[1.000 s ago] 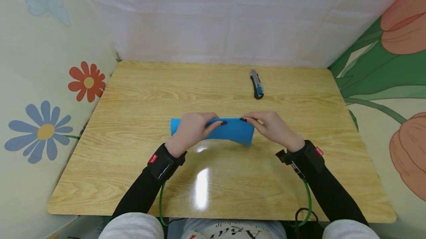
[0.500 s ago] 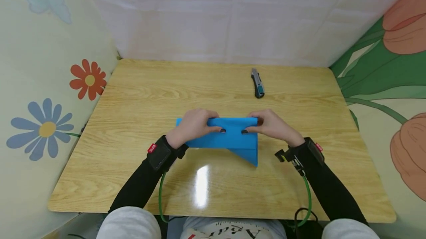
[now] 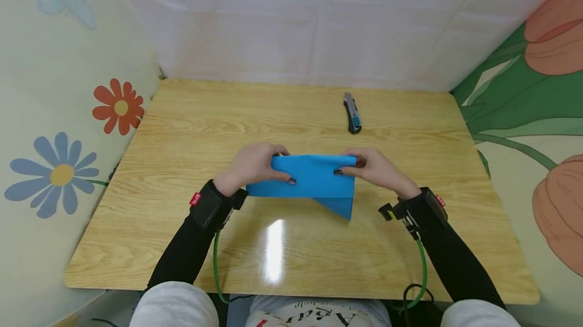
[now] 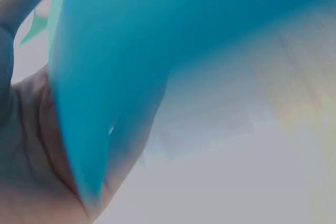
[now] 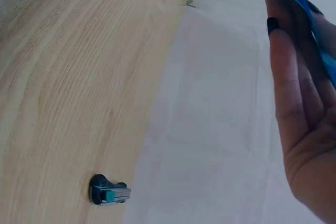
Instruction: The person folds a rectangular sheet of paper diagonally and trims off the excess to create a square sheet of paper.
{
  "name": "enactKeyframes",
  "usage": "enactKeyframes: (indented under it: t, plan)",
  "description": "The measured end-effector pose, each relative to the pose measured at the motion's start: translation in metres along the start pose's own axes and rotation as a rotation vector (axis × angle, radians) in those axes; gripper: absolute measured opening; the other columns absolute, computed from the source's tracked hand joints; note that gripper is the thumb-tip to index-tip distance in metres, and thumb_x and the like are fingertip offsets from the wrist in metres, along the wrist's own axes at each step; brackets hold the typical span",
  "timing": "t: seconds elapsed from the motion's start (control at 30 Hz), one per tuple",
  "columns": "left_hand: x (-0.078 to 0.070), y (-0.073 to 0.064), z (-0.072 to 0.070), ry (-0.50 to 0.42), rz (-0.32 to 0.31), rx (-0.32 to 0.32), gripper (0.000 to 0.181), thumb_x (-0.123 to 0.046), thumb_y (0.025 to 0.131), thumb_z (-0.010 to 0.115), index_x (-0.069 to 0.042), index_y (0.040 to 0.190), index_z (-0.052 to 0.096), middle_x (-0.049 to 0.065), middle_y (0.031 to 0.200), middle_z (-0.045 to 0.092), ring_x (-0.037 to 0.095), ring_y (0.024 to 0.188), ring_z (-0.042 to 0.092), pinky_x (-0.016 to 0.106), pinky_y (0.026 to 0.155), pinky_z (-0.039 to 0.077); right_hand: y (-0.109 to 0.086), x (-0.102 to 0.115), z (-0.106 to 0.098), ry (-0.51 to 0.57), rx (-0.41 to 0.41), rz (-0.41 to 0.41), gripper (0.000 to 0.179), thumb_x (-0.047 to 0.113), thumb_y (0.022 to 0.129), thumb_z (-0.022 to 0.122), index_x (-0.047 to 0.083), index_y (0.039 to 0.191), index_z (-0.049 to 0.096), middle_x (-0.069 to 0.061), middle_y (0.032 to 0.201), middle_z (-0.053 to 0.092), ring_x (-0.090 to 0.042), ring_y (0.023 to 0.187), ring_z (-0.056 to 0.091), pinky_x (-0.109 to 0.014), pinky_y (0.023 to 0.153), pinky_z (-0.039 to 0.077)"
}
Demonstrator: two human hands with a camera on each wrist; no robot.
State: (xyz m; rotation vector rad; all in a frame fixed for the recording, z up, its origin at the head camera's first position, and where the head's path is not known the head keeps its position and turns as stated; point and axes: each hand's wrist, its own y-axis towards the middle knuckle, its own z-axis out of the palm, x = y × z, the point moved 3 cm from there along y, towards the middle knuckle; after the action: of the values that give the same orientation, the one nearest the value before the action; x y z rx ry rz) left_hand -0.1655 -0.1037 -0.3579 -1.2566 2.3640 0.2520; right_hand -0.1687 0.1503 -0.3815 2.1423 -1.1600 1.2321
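A folded sheet of blue paper (image 3: 314, 177) is held up over the table between both hands, with a triangular flap hanging below its lower right edge. My left hand (image 3: 255, 167) pinches its left end, thumb on the near face and fingers behind. At the right end, my right hand (image 3: 378, 170) grips it the same way near the top corner. Blurred blue paper (image 4: 126, 40) fills much of the left wrist view and covers part of that hand. The right wrist view shows the right hand's fingers (image 5: 289, 82) behind the paper's edge.
A utility knife (image 3: 352, 113) lies toward the back of the wooden table (image 3: 191, 119), right of centre. White cloth (image 3: 296, 28) hangs behind the table, and printed panels stand at both sides. Green cables (image 3: 217, 271) run down from the wrist cameras.
The rolled or bent paper has opened out into a flat folded piece, showing a flap at lower right. My left hand has shifted slightly left and up, and my right hand's grip moved to the right end.
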Motion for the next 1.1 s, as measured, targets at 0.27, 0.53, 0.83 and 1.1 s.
enactKeyframes:
  t: [0.27,0.53,0.83,1.1]
  plan:
    - [0.031,-0.008,-0.013,-0.331,-0.052,0.039,0.020,-0.018,0.084,0.072,-0.007,0.079,0.056,0.001,0.066,0.042,0.017,0.062,0.043,0.029,0.062,0.036,-0.008,-0.012,-0.003,0.153,0.072,0.009,0.071,0.003,0.085,0.067,-0.010,0.142,0.026,-0.034,0.125,0.050,-0.044,0.111,0.054,-0.048,0.089,0.048]
    - [0.038,-0.015,-0.008,-0.393,-0.113,0.066,0.027,-0.018,0.082,0.074,-0.002,0.101,0.061,0.009,0.084,0.059,0.022,0.074,0.054,0.036,0.071,0.045,-0.011,-0.010,0.000,0.060,0.055,0.009,0.029,0.001,0.089,0.061,-0.012,0.115,0.059,-0.022,0.098,0.068,-0.016,0.078,0.064,-0.026,0.071,0.047]
    - [0.016,0.002,0.005,-0.479,-0.036,0.024,0.038,-0.028,0.092,0.061,-0.009,0.125,0.059,0.009,0.107,0.064,0.020,0.080,0.057,0.034,0.073,0.046,-0.009,-0.006,0.010,0.042,0.045,-0.018,0.016,0.000,0.093,0.053,-0.006,0.082,0.062,0.001,0.058,0.043,-0.005,0.051,0.033,-0.022,0.053,0.030]
    - [0.014,0.008,0.022,-0.463,0.054,-0.094,0.032,-0.013,0.089,0.065,-0.003,0.118,0.058,0.011,0.105,0.062,0.020,0.085,0.055,0.033,0.077,0.044,-0.008,-0.008,0.008,-0.004,-0.021,-0.026,0.013,0.001,0.095,0.050,-0.006,0.101,0.060,-0.008,0.077,0.054,-0.011,0.062,0.043,-0.025,0.060,0.034]
